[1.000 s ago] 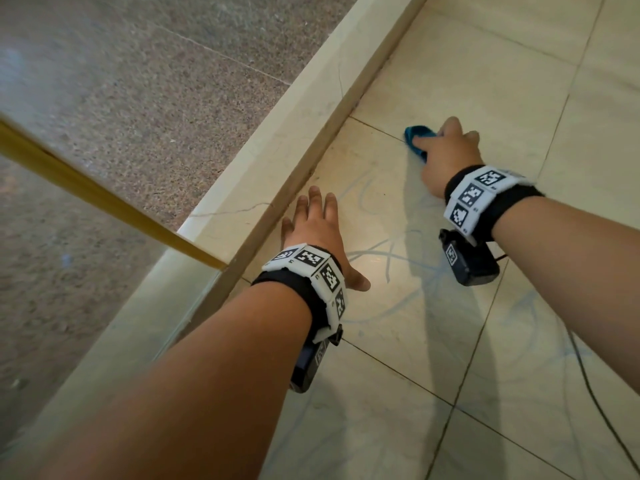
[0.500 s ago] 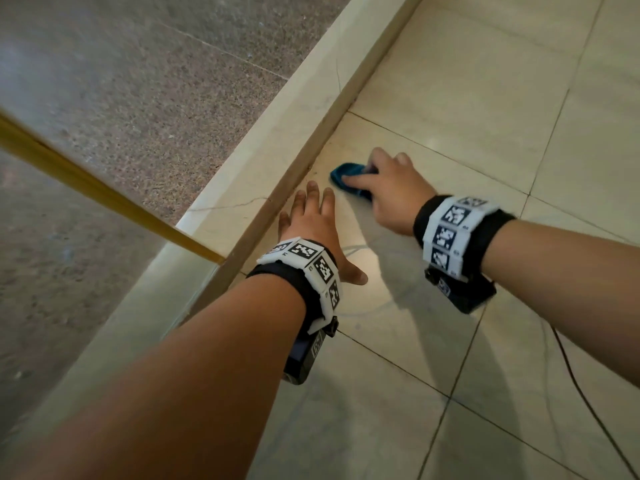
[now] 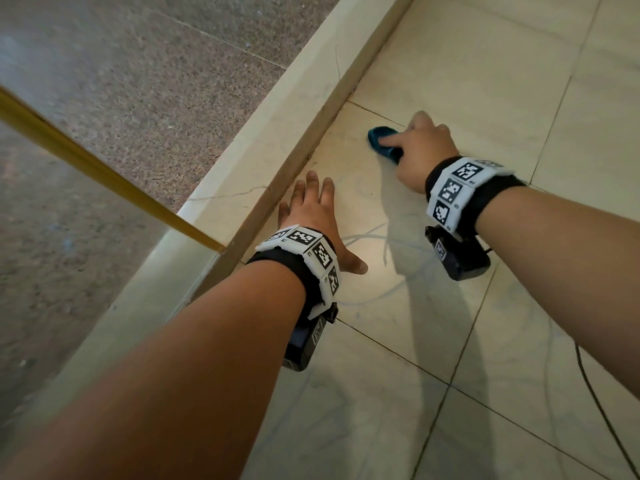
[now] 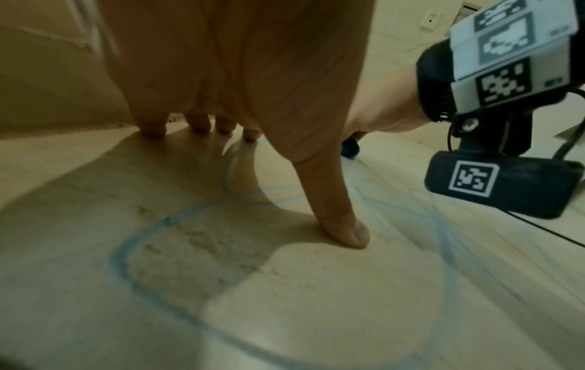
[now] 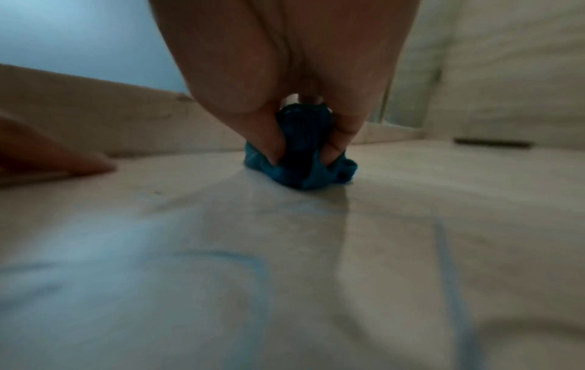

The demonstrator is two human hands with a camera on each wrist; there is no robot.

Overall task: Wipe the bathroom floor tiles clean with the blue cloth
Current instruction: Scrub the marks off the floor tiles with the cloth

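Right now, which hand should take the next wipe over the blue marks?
Right. The right hand already has the blue cloth bunched in its grip, down on the floor tile. The left hand lies flat, bracing on it.

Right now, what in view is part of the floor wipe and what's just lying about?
Part of the job:
blue cloth, bunched in the right hand
floor tiles
blue scribble marks
left hand, flat on the tile

Lying about:
raised stone curb
black cable
gold strip
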